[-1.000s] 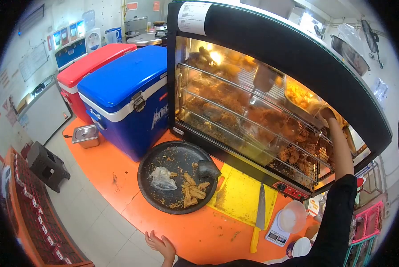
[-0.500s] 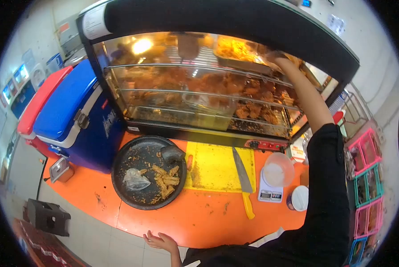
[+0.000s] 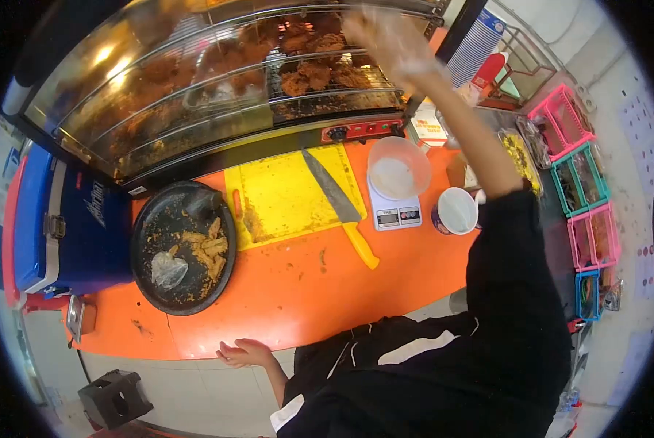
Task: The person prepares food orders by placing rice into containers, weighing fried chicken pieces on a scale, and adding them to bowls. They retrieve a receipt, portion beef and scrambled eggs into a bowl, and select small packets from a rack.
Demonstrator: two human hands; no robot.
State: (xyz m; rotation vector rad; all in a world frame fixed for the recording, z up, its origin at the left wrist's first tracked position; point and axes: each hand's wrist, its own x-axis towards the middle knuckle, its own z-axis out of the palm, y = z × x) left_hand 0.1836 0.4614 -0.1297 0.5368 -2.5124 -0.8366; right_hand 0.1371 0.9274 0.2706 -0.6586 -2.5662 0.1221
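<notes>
My right hand, in what looks like a clear plastic glove, is raised at the right end of the glass food warmer. It is smeared by motion, so its fingers and anything in them cannot be made out. Behind it, pieces of fried chicken lie on a wire rack inside. My left hand hangs low at the front edge of the orange table, empty, with its fingers loosely apart. Nearest to it is a round black tray holding fried scraps and a crumpled plastic bag.
A yellow-handled knife lies across the yellow cutting board. To its right are a digital scale bearing a clear plastic tub, and a white-topped tub. A blue cooler stands left; colored baskets line the right.
My right hand has come away from the warmer's upper shelf toward its right end. The view has shifted rightward and downward. My left hand stays low at the table edge.
</notes>
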